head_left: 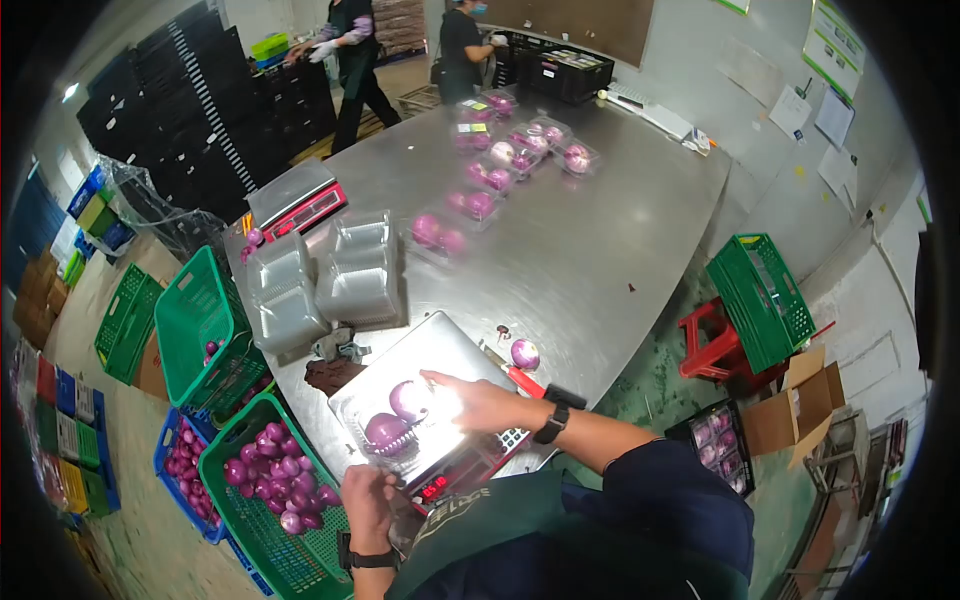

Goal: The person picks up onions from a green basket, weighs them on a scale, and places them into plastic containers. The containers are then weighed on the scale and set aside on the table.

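Observation:
A clear plastic clamshell box (395, 425) with two purple onions (398, 415) in it rests on a scale (440, 400) at the near edge of the steel table (590, 250). My right hand (480, 403) lies flat over the box's lid with the fingers stretched out. My left hand (365, 505) is low at the scale's near corner, beside the green basket; whether it touches the scale is unclear. A loose onion (524, 353) and a red-handled knife (515, 375) lie just right of the scale.
Stacks of empty clamshells (320, 280) and a second scale (295, 197) sit at the table's left. Packed onion boxes (500, 165) trail toward the far end. Green baskets (265, 490) of onions stand at the left; a green crate (760, 300) sits on a red stool. Two people work at the back.

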`<state>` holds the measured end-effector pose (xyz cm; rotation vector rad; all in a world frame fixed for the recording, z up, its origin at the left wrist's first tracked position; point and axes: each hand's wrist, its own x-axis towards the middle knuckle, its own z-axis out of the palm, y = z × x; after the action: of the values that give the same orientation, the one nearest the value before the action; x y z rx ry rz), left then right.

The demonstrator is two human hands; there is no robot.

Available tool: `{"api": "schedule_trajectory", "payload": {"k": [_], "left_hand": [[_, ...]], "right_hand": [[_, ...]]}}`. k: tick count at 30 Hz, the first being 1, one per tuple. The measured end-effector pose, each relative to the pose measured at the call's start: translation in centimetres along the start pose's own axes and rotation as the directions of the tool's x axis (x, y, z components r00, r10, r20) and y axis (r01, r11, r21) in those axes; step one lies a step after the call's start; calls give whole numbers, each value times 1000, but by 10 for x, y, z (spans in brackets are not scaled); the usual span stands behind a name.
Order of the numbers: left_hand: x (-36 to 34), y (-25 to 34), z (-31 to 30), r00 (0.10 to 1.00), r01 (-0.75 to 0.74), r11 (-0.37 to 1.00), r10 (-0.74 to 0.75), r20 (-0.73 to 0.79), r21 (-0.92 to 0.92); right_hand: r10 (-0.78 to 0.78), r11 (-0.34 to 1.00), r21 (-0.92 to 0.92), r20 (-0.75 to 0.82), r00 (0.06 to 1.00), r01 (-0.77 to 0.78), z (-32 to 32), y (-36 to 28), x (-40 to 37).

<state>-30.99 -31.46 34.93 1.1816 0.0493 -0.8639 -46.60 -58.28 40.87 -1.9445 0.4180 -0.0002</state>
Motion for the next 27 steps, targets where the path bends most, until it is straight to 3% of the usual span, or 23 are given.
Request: {"api": "schedule_trajectory", "payload": {"k": [1, 4, 7, 11, 13, 15, 17, 19, 23, 27], "left_hand": [[4, 1, 1, 1000, 2, 1000, -2, 5, 7], [8, 3, 6, 999, -43, 994, 44, -9, 98], [15, -5, 6, 995, -99, 978, 97, 24, 181], [16, -6, 30, 995, -85, 992, 89, -38, 98], [18, -3, 45, 997, -73, 988, 74, -6, 136], [17, 0, 55, 998, -56, 992, 54, 18, 109], [28, -9, 43, 998, -57, 989, 56, 8, 140], [27, -8, 40, 995, -97, 995, 98, -30, 34], [28, 9, 30, 969, -94, 966, 144, -200, 239], [27, 19, 45, 948, -149, 959, 208, -243, 239]], "right_hand": [[1, 1000, 4, -8, 1000, -1, 8, 8, 2], [54, 965, 261, -117, 992, -22, 23, 37, 10], [130, 972, 211, -133, 983, -100, 21, 44, 8], [244, 936, 276, -55, 968, -220, 0, 44, 4], [193, 894, 417, -26, 981, -165, -11, 56, -1], [172, 930, 342, -75, 982, -136, -28, 62, -2], [202, 847, 519, -119, 972, -113, -37, 82, -4], [213, 880, 463, -185, 959, -106, -49, 94, -5], [326, 848, 488, -171, 930, -208, -67, 80, -8], [337, 856, 474, -206, 919, -207, -65, 89, 0]]}}
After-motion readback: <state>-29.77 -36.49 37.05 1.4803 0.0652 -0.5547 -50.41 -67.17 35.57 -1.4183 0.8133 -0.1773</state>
